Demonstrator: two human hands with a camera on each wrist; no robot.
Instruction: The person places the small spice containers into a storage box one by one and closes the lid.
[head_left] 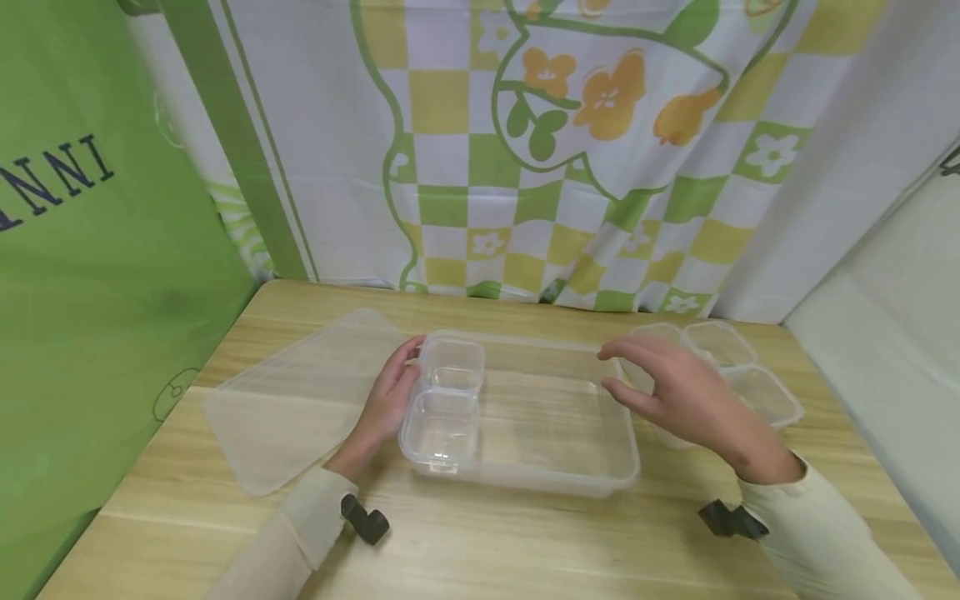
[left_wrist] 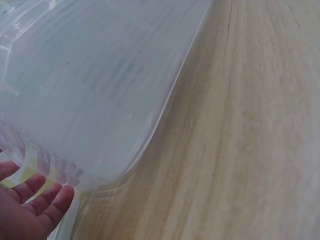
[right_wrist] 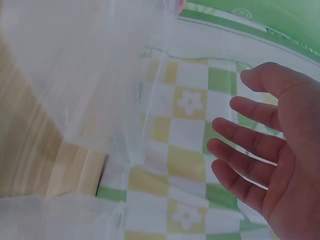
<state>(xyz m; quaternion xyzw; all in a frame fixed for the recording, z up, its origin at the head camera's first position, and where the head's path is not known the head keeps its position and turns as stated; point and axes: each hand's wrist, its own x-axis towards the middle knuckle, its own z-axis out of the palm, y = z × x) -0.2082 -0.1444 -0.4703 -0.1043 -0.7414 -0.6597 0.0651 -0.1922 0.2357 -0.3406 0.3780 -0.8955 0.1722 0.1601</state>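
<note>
A large clear plastic food container (head_left: 555, 417) sits mid-table in the head view. Two small clear square boxes, a far one (head_left: 453, 363) and a near one (head_left: 444, 425), stand inside its left end. My left hand (head_left: 387, 396) is at that end, its fingertips touching the outer wall; in the left wrist view its fingers (left_wrist: 59, 202) look fairly straight against the plastic. Above the container's right end hovers my right hand (head_left: 682, 392), fingers spread and lightly bent, nothing between them. The right wrist view shows that hand (right_wrist: 280, 155) apart from the container wall (right_wrist: 90, 75).
A flat translucent lid (head_left: 300, 400) lies left of the container. More small clear boxes (head_left: 761, 392) stand at the right, partly behind my right hand. A checked floral curtain (head_left: 525, 208) hangs along the table's (head_left: 480, 550) back edge, green cloth (head_left: 97, 292) at the left.
</note>
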